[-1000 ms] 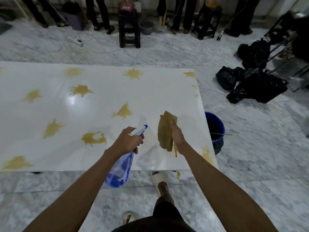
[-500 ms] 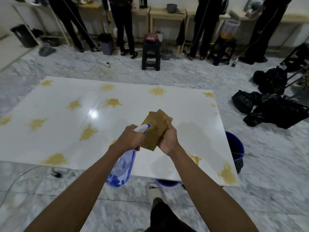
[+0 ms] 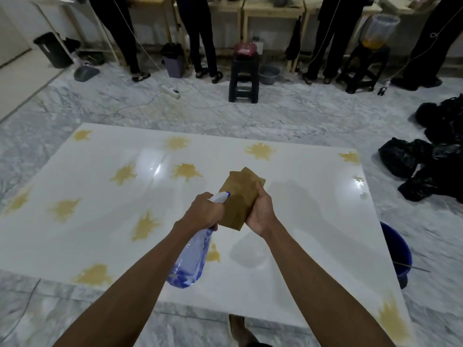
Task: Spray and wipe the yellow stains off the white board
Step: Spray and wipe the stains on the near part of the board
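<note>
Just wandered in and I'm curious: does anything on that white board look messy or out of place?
Yes. Yellow stains are splattered across much of the white board, though a stretch right of centre looks clean. Above it, the left hand grips a spray bottle and the right hand holds a brown cloth, which looks stained itself.

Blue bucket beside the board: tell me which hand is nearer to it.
Right. The right hand, gripping the brown cloth, is on the side of the blue bucket. The left hand, holding the spray bottle, is farther from it, beyond the cloth.
</note>
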{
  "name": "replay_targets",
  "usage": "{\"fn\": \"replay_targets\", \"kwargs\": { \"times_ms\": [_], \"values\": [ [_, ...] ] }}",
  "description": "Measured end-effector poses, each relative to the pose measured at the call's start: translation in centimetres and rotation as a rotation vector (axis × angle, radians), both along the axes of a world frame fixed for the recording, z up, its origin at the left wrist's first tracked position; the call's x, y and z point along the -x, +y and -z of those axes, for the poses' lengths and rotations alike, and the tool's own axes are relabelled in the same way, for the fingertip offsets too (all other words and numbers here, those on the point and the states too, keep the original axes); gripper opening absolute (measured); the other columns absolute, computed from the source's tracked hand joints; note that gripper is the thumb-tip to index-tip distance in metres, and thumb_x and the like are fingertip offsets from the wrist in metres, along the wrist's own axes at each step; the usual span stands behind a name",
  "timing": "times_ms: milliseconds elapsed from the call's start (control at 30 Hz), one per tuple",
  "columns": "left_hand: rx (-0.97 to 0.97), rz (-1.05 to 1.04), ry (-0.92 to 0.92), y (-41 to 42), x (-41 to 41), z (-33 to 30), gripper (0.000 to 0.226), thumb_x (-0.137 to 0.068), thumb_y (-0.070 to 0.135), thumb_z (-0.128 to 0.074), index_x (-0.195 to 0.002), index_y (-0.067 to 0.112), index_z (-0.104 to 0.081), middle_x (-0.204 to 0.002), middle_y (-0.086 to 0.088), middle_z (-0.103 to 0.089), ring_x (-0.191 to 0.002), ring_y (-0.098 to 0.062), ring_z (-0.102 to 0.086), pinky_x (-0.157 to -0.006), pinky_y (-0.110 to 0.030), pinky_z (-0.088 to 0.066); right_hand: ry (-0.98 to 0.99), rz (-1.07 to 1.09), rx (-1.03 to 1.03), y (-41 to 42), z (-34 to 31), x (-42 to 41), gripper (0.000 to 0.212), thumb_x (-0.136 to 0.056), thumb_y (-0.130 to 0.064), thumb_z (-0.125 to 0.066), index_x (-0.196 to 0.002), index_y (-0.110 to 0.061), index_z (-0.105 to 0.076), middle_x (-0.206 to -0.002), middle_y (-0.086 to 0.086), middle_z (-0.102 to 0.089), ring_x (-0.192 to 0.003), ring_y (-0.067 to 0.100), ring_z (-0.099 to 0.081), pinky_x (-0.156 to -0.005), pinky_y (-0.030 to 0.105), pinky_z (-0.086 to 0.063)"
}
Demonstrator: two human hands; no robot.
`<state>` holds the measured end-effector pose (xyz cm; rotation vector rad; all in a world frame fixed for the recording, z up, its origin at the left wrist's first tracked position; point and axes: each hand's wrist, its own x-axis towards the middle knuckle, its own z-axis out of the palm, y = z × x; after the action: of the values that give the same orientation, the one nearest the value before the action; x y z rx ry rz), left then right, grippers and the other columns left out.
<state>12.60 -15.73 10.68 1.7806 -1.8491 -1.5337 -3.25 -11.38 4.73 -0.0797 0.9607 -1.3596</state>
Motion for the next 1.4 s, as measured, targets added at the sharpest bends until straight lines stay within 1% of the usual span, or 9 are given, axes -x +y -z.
{"fn": "replay_targets", "kwargs": {
  "times_ms": [233, 367, 467, 533, 633, 733, 867, 1300, 1400],
  "values": [
    [-0.037, -0.064, 0.043, -7.3, 1.8, 2.0, 0.030, -0.093, 0.017, -0.058, -0.088, -0.013, -0.063, -0.072, -0.015, -0.065, -0.038, -0.024, -0.060, -0.050, -0.028, -0.049, 0.352, -0.252, -0.240, -4.7, 6.1, 3.4, 0.059, -0.099, -0.064, -0.041, -0.127, -0.020, -0.069, -0.125, 0.006, -0.071, -0.116, 0.027, -0.067, -0.108, 0.049, -0.048],
    [-0.017, -0.064, 0.048, -11.1, 2.2, 2.8, 0.034, -0.092, 0.017, -0.060, -0.092, -0.017, -0.060, -0.074, -0.018, -0.062, -0.036, -0.025, -0.059, -0.053, -0.030, -0.046, 1.064, -0.283, -0.218, -10.0, 6.9, 8.0, 0.057, -0.103, -0.060, -0.034, -0.135, -0.021, -0.059, -0.111, 0.003, -0.070, -0.098, 0.026, -0.065, -0.082, 0.037, -0.050],
    [-0.007, -0.036, 0.032, -12.8, 2.4, 3.8, 0.033, -0.094, 0.016, -0.058, -0.090, -0.016, -0.059, -0.074, -0.017, -0.061, -0.037, -0.024, -0.060, -0.051, -0.028, -0.047, 1.773, -0.429, -0.214, -15.2, 7.6, 11.1, 0.058, -0.102, -0.062, -0.017, -0.147, -0.036, -0.041, -0.132, 0.005, -0.065, -0.111, 0.034, -0.064, -0.093, 0.049, -0.048],
    [0.003, -0.019, 0.023, -13.5, 2.5, 4.6, 0.029, -0.093, 0.013, -0.056, -0.090, -0.016, -0.059, -0.074, -0.018, -0.062, -0.038, -0.023, -0.060, -0.049, -0.027, -0.047, 2.038, -0.644, -0.277, -18.3, 8.8, 11.6, 0.057, -0.104, -0.055, -0.018, -0.153, -0.029, -0.034, -0.144, 0.010, -0.053, -0.125, 0.036, -0.054, -0.099, 0.053, -0.042],
    [-0.018, -0.014, 0.012, -13.7, 2.4, 5.9, 0.026, -0.093, 0.012, -0.054, -0.092, -0.014, -0.061, -0.080, -0.025, -0.066, -0.038, -0.022, -0.061, -0.056, -0.033, -0.048, 1.861, -1.009, -0.372, -19.6, 12.7, 10.3, 0.058, -0.106, -0.054, -0.015, -0.160, -0.037, -0.001, -0.169, 0.010, 0.000, -0.154, 0.038, -0.003, -0.118, 0.065, -0.010],
    [-0.041, -0.008, 0.004, -13.2, 2.2, 6.8, 0.023, -0.091, 0.009, -0.054, -0.093, -0.013, -0.061, -0.085, -0.029, -0.066, -0.037, -0.021, -0.059, -0.056, -0.033, -0.049, 1.875, -1.051, -0.441, -17.5, 17.5, 8.7, 0.061, -0.104, -0.056, -0.015, -0.156, -0.043, 0.016, -0.166, 0.006, 0.025, -0.151, 0.039, 0.022, -0.118, 0.065, 0.009],
    [-0.036, 0.025, 0.019, -11.7, 1.4, 7.3, 0.024, -0.089, 0.007, -0.052, -0.094, -0.014, -0.061, -0.098, -0.035, -0.068, -0.037, -0.021, -0.058, -0.059, -0.034, -0.049, 1.904, -0.992, -0.416, -14.8, 17.8, 6.9, 0.061, -0.104, -0.057, -0.015, -0.155, -0.046, 0.015, -0.165, 0.003, 0.027, -0.151, 0.036, 0.026, -0.118, 0.063, 0.014],
    [-0.100, 0.100, 0.026, -0.7, -4.8, 7.4, 0.041, -0.077, 0.022, -0.050, -0.091, -0.016, -0.059, -0.082, -0.032, -0.065, -0.036, -0.025, -0.060, -0.062, -0.037, -0.047, 1.923, -0.985, -0.380, 2.0, 17.6, -3.3, 0.063, -0.105, -0.054, -0.020, -0.145, -0.041, 0.026, -0.167, 0.006, 0.022, -0.152, 0.040, 0.019, -0.119, 0.065, 0.009],
    [-0.093, 0.112, 0.027, 2.0, -6.7, 7.2, 0.041, -0.074, 0.020, -0.050, -0.093, -0.015, -0.060, -0.089, -0.035, -0.068, -0.036, -0.025, -0.059, -0.061, -0.037, -0.050, 1.877, -0.944, -0.374, 5.8, 17.1, -5.8, 0.062, -0.104, -0.055, -0.017, -0.156, -0.036, 0.010, -0.169, 0.011, -0.006, -0.153, 0.045, -0.007, -0.117, 0.071, -0.011]
  ]
}}
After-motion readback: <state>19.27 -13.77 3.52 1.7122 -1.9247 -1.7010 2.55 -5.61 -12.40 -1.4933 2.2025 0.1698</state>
